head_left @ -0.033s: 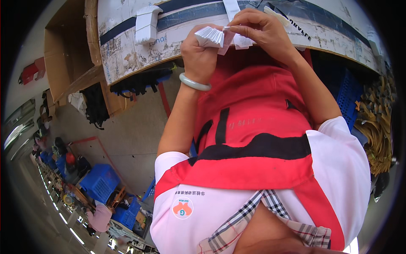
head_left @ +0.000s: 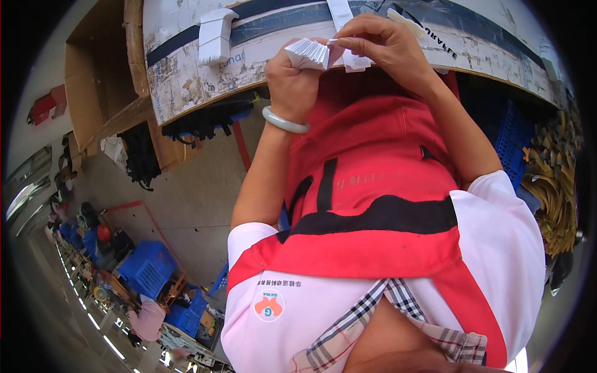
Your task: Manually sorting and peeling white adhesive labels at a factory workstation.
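Bench [head_left: 186, 81]: a large, worn white work surface with dark bands, curving across the top of the view; its edge lies just behind both hands.
Apron [head_left: 373, 186]: red with black trim, worn over a white short-sleeved shirt; it fills the middle of the view below the hands.
Cardboard box [head_left: 99, 81]: open, brown, at the upper left beside the bench.
Blue crate [head_left: 146, 267]: on the floor at the lower left, well apart from the hands.
Right hand [head_left: 385, 46]: raised at the bench edge, thumb and forefinger pinched shut on a single slip at the end of the stack; the grip is closed on that slip.
Left hand [head_left: 292, 81]: a fist, grip closed around the stack of paper slips, with a pale green bangle [head_left: 285, 121] on the wrist.
Stack of paper slips [head_left: 309, 53]: small, white, fanned, standing out of the top of the left fist, between the two hands.
Loose slips [head_left: 214, 34]: a white bundle lying on the bench, left of the hands.
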The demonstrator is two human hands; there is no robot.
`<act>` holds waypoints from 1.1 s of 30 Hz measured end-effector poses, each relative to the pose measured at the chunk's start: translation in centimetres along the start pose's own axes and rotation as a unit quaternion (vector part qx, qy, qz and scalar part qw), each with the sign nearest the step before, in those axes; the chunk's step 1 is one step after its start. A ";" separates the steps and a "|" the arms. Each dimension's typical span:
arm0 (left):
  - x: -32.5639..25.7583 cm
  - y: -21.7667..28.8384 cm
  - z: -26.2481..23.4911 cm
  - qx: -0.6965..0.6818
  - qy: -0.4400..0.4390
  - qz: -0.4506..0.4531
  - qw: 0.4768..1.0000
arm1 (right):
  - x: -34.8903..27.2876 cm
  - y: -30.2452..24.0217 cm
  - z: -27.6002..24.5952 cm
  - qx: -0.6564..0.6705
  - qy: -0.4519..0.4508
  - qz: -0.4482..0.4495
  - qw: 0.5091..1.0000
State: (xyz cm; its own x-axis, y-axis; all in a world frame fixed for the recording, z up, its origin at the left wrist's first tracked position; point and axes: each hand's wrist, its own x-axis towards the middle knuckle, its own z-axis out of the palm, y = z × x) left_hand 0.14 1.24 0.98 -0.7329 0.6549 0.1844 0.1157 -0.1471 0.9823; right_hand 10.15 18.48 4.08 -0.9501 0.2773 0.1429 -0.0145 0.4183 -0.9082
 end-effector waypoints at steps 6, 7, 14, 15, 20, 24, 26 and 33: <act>-0.6 -0.5 0.3 -0.086 -0.012 -0.051 0.995 | -1.2 1.1 0.3 -0.008 0.026 -0.045 0.999; -0.6 -0.5 0.3 -0.086 -0.012 -0.052 0.995 | -1.2 1.1 0.3 0.008 0.017 -0.026 0.999; -1.0 -0.6 0.3 -0.111 -0.007 -0.066 0.992 | -1.3 0.5 0.4 0.065 -0.020 0.026 0.997; -1.0 -0.6 0.3 -0.112 -0.007 -0.062 0.992 | -1.2 0.3 0.5 0.066 -0.020 0.026 0.997; -1.0 -0.1 0.4 -0.124 -0.029 -0.154 0.980 | -1.5 0.9 0.8 0.104 -0.016 0.033 0.994; -0.5 0.3 -0.4 -0.249 -0.086 -0.267 0.927 | -1.0 -1.2 -1.0 0.262 -0.183 0.166 0.933; -0.8 0.2 0.0 -0.273 -0.087 -0.279 0.917 | -0.7 -1.5 0.2 0.217 -0.137 0.131 0.958; -1.1 -1.1 -0.1 -0.262 -0.148 -0.290 0.909 | -0.1 2.3 0.9 0.184 -0.070 0.086 0.977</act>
State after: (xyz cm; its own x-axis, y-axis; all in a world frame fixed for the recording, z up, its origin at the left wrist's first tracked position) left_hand 0.75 0.63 -0.28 -0.3480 0.8940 -0.2821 -0.6232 0.0042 0.7821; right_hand 9.93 18.66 1.67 -0.9812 0.1846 -0.0562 0.0627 0.0298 -0.9976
